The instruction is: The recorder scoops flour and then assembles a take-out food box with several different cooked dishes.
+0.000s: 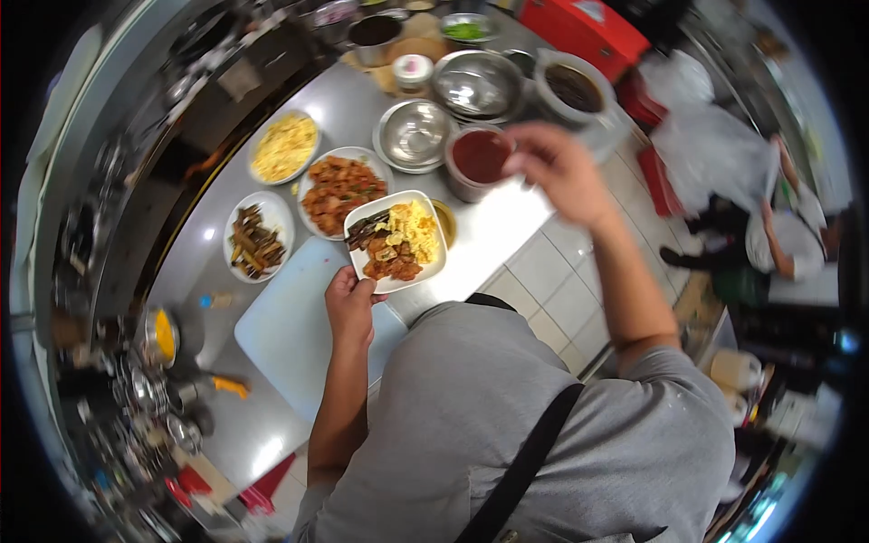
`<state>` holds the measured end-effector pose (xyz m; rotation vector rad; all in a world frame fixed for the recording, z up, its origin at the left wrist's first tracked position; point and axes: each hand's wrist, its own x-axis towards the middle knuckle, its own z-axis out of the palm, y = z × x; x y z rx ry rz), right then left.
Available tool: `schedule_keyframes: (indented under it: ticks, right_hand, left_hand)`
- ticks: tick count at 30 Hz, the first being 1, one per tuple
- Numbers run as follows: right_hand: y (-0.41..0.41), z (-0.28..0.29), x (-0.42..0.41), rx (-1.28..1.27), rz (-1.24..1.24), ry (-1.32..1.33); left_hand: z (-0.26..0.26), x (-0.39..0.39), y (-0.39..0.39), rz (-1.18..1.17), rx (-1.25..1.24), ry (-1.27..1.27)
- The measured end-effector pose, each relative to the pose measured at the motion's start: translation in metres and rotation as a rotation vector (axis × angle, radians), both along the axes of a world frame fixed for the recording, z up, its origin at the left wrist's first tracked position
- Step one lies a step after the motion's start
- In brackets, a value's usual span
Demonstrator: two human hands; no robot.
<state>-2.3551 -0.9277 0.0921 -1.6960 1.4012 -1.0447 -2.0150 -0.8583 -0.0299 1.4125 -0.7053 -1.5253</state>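
My left hand grips the near left edge of a square white bowl, which holds scrambled egg, browned meat pieces and dark strips. My right hand, blurred, is raised at the right rim of a container of dark red sauce; whether its fingers hold anything cannot be told. Beyond the bowl stand a plate of reddish chopped food, a plate of shredded yellow food and a plate of brown strips. A yellowish round dish is partly hidden behind the bowl.
A pale blue cutting board lies on the steel table. Metal bowls, a lidded jar and a tub of dark liquid stand at the far side. An orange-handled tool lies left. Another person handles a plastic bag at right.
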Motion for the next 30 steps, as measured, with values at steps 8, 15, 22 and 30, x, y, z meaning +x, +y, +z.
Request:
schedule_keyframes:
  ticks: [8,15,22,30]
  right_hand:
    - [0.237,-0.093,0.040,0.743,-0.437,-0.419]
    - [0.371,-0.110,0.007,0.756,-0.794,-0.823]
    - [0.503,-0.079,-0.001,0.514,-1.402,-1.098]
    - [0.625,-0.053,-0.023,0.290,-1.921,-1.061]
  left_hand:
    - [-0.025,-0.060,0.052,-0.469,0.099,-0.013]
    - [-0.011,-0.177,0.108,-0.966,0.214,-0.121]
    - [0.005,-0.300,0.200,-1.441,0.334,-0.104]
    - [0.024,-0.422,0.347,-1.894,0.397,-0.090]
